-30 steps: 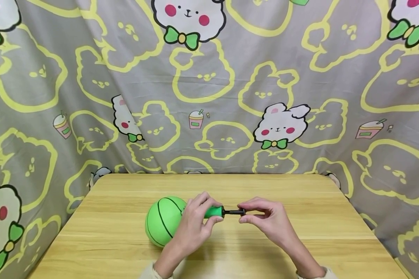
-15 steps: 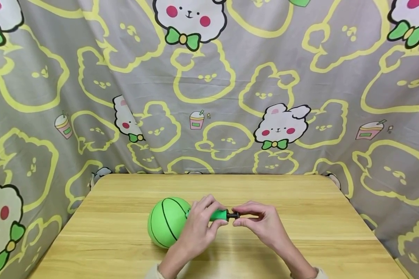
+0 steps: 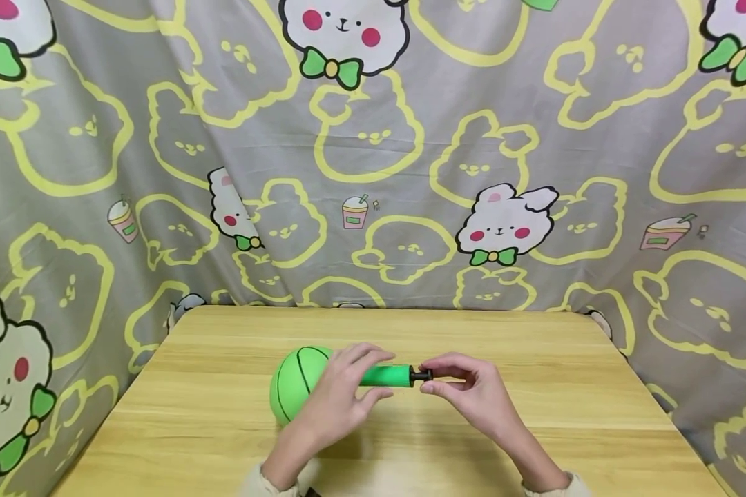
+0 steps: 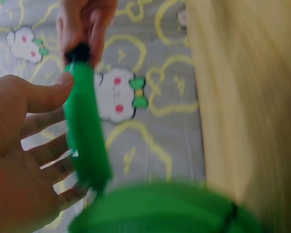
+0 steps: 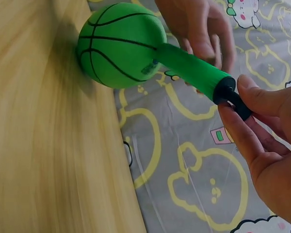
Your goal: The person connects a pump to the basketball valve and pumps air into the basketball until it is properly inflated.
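Note:
A green hand pump (image 3: 388, 375) lies level, its far end against a green ball with black lines (image 3: 295, 386). My right hand (image 3: 475, 393) pinches the pump's black handle (image 5: 241, 108) between thumb and fingers. The handle stands a short way out of the barrel. Around the barrel, my left hand (image 3: 342, 400) has its fingers spread and loose, with a gap between thumb and pump in the head view. In the left wrist view its thumb (image 4: 51, 97) is close beside the barrel. My left hand partly hides the ball in the head view.
A light wooden table (image 3: 472, 338) lies under the ball and hands. Behind it and at both sides hangs a grey curtain (image 3: 410, 172) with yellow outlines and rabbit prints.
The handle slid in toward the barrel, bringing my right hand left. My left hand then loosened its fingers from the barrel and shifted slightly left. The head view has turned a little.

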{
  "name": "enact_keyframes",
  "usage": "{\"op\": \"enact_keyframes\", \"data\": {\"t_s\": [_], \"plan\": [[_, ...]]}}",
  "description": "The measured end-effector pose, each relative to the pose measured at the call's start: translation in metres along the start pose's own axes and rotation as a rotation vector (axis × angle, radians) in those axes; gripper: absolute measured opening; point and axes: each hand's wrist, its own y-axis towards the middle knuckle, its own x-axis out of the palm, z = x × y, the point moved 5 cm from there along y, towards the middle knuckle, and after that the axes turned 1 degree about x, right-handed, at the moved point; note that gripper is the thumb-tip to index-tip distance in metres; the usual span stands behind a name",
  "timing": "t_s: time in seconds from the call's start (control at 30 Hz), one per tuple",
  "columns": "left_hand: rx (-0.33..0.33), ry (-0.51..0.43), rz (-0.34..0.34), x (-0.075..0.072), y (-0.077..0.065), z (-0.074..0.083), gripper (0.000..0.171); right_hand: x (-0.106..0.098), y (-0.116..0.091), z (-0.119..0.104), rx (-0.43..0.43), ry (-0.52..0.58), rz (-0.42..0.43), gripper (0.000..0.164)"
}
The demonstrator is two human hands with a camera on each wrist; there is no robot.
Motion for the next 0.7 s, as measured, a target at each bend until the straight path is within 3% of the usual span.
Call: {"op": "enact_keyframes", "data": {"t_s": [0.2,0.37,0.5,0.7], "plan": [[-0.138,0.184,-0.012,-0.028,-0.020,-0.037,0.058,-0.014,0.002,0.007,0.023,-0.017,0.019,0.026],[-0.244,0.155,-0.114,-0.032,-0.034,-0.062,0.073,-0.025,0.003,0.015,0.026,-0.031,-0.001,0.026],[-0.263,0.089,-0.159,-0.026,-0.038,-0.067,0.076,-0.027,0.005,0.021,0.039,-0.091,-0.046,0.024],[-0.298,0.108,-0.152,-0.021,-0.033,-0.063,0.072,-0.014,0.010,0.033,0.073,-0.225,-0.123,0.033]]}}
